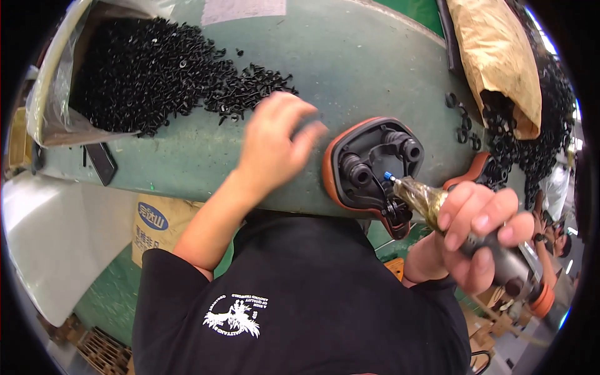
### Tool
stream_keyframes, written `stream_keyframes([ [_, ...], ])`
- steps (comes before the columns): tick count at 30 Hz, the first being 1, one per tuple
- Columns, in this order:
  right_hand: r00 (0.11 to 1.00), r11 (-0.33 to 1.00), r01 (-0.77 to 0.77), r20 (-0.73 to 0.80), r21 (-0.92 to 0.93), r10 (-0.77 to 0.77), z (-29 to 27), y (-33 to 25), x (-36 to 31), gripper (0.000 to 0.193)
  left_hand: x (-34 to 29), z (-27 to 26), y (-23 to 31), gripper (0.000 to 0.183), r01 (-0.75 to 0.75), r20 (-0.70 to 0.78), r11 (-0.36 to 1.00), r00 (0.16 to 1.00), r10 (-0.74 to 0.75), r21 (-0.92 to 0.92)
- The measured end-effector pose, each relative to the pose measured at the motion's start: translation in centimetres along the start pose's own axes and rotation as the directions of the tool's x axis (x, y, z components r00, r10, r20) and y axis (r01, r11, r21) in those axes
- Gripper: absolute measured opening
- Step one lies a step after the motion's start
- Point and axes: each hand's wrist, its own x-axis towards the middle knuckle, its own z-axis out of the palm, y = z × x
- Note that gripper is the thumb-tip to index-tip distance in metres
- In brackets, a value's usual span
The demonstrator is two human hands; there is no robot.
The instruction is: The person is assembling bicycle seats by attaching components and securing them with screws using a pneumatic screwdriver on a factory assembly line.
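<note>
Dark phone (101, 164), cardboard box (178, 224) (printed).

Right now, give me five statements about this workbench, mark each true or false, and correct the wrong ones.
1. The right hand holds a power screwdriver. True.
2. Both hands grip the power screwdriver. False: the left hand is away from it.
3. The bicycle saddle lies with its underside facing up. True.
4. The heaped screws are white. False: the screws are black.
5. The brown paper bag is left of the bicycle saddle. False: the brown paper bag is to its right.
</note>
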Motion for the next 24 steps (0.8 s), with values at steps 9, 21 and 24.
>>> stream_keyframes([
  [9,0.988,0.999,0.002,-0.153,0.038,0.004,-2.6,-1.6,-2.4,0.032,4.0,1.7,-3.8,0.015,-0.195,0.056,0.752,0.977,0.206,0.63],
  [21,0.985,0.976,0.124,-0.139,0.176,-0.1,-5.7,-4.7,-3.5,0.03,1.5,1.8,10.5,0.027,0.655,0.644,0.159,0.755,-0.122,-0.739],
  [24,0.975,0.965,0.141,-0.198,0.222,-0.097,-5.2,-4.8,-4.0,0.031,0.3,2.3,10.9,0.027,0.733,0.733,0.001,0.68,0.002,-0.68],
])
